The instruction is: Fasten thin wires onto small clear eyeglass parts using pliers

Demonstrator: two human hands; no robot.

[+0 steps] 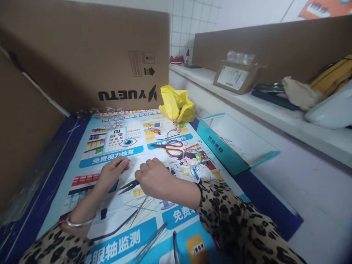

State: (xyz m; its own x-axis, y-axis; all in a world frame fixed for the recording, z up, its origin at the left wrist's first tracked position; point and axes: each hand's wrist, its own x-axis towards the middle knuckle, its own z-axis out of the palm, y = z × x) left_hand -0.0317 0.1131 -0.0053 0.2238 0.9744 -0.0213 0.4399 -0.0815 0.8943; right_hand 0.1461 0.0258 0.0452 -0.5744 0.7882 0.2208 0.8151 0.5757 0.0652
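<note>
My left hand (117, 167) is closed, thumb against fingertips, pinching a fine wire that is barely visible beyond them. Just to its right, my right hand (155, 176) is curled into a fist, knuckles up. From its thumb side stick out the dark, slightly parted jaws of pliers (129, 187); their handles are hidden by the hand. Several thin dark wires (141, 211) lie on the printed sheet (150, 234) below my hands, with another bundle of wires (154, 242) nearer me. Beyond the right hand are orange-handled scissors (173, 148), blades pointing left.
A crumpled yellow bag (177, 104) stands at the back, wires trailing from it. A teal open box (225, 146) sits along the right edge. Large cardboard panels (82, 55) wall off the left and back. A white ledge (203, 77) at right carries a small carton (233, 77).
</note>
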